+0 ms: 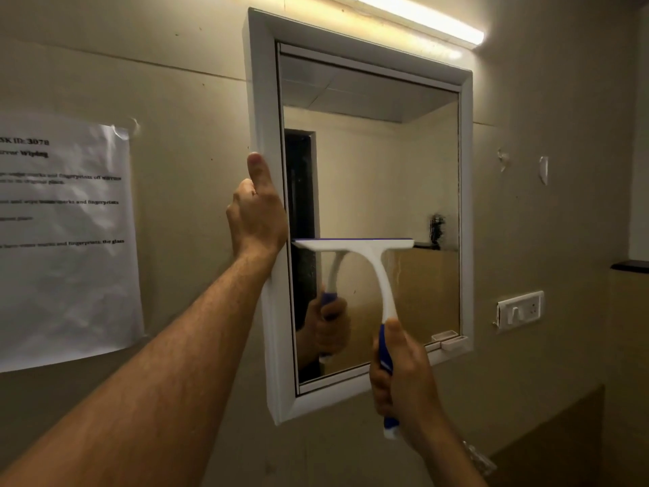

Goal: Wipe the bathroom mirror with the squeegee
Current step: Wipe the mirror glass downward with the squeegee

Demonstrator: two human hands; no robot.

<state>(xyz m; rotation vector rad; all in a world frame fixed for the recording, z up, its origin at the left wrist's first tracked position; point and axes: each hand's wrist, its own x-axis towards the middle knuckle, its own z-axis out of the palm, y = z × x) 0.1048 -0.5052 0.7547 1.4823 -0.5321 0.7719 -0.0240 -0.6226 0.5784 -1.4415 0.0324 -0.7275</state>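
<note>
A white-framed bathroom mirror [386,163] hangs on the beige wall, slightly angled. My left hand [256,212] grips the frame's left edge at mid height, thumb pointing up along it. My right hand [400,377] is closed around the blue handle of a white squeegee [365,261]. The squeegee's blade lies flat and level against the glass, spanning the left and middle of the mirror just below its middle. Water streaks show on the glass to the right of the blade. The mirror reflects my right hand and the squeegee.
A printed paper sheet [66,237] is taped to the wall at the left. A lit tube light [421,19] runs above the mirror. A white switch plate [519,311] sits on the wall at the right, and a dark ledge [628,266] juts out at the far right.
</note>
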